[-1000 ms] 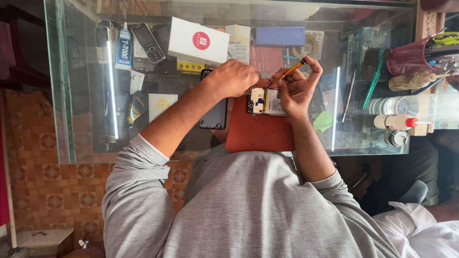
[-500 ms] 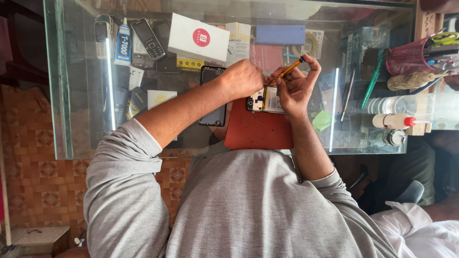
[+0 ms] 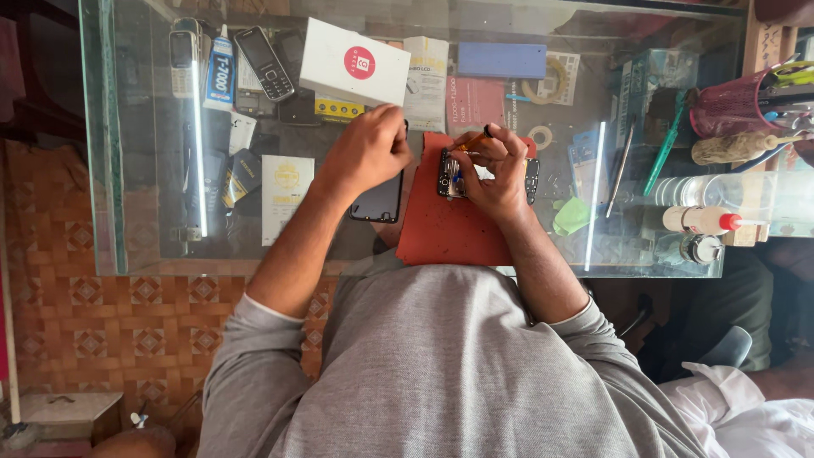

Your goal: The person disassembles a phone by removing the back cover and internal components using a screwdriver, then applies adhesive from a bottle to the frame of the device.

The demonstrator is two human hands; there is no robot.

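Note:
An opened phone [image 3: 448, 176] with its insides bare lies on a red mat [image 3: 449, 233] on the glass counter. My right hand [image 3: 500, 170] rests over the phone and grips an orange-handled screwdriver [image 3: 471, 142], tip pointing down at the phone's left part. My left hand [image 3: 370, 151] is curled into a fist to the left of the mat, above a black phone panel [image 3: 379, 201] and just below a white box [image 3: 354, 62]. Nothing shows in the left fist.
Old handsets [image 3: 264, 53], a glue tube [image 3: 221, 75], cards and a blue box [image 3: 502, 60] lie about the glass counter [image 3: 136, 220]. At the right stand a maroon tool cup [image 3: 721, 103], bottles [image 3: 704, 220], a green cloth [image 3: 572, 215] and tweezers. A tiled floor lies at the left.
My left hand has moved left, off the opened phone, to beside the black panel. My right hand has come down onto the phone with the screwdriver.

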